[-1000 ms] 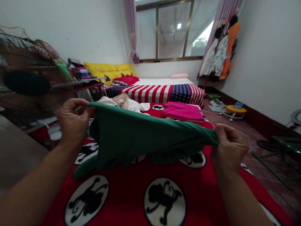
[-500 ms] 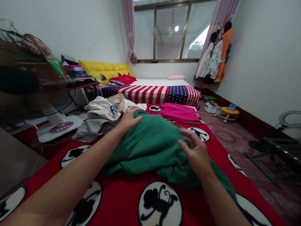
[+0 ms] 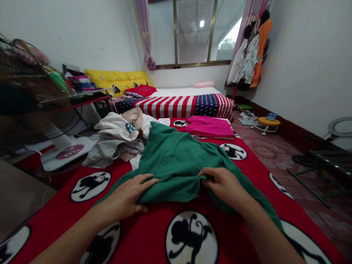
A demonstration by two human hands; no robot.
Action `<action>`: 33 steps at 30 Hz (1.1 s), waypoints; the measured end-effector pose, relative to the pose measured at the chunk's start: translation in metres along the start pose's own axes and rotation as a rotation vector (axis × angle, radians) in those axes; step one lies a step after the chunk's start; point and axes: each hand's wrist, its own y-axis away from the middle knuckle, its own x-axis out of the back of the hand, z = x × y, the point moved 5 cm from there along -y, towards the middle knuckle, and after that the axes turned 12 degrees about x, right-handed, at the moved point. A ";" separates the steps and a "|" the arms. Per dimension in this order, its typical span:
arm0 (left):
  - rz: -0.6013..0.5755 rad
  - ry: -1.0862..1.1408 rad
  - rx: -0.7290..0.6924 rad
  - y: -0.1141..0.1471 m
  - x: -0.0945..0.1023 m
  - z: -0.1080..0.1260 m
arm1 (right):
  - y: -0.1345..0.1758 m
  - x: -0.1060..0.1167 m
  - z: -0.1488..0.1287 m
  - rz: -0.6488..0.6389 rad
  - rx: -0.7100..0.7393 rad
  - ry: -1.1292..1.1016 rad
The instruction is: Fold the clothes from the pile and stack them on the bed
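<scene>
The green garment (image 3: 178, 157) lies right in front of the person, spread over a red cloth (image 3: 148, 234) printed with black monkeys in white ovals. It's a deep, even green, matte and soft-looking, and rumpled rather than smooth: shallow creases cross the middle, and the near edge sags in a loose fold. At the far left it rises to a blunt corner beside a heap of pale clothes (image 3: 118, 128). A narrower length trails off toward the near right, along the outside of the right forearm, and another strip shows behind the left wrist. The left hand (image 3: 128, 194) rests on the near left part, fingers loosely spread, thumb held apart. The right hand (image 3: 222, 183) pinches the near edge, where the fabric puckers. Farther back, apart from the green, sits a folded bright pink garment (image 3: 210, 127).
</scene>
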 end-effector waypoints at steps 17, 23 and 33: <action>0.680 0.202 0.102 -0.089 0.062 0.030 | 0.009 0.021 0.086 0.562 -0.303 -0.207; 0.443 0.113 -0.086 -0.115 -0.024 0.082 | 0.006 -0.002 0.078 0.363 -0.216 0.151; 0.443 0.035 -0.117 -0.121 -0.042 0.071 | 0.007 0.000 0.066 0.437 -0.131 0.232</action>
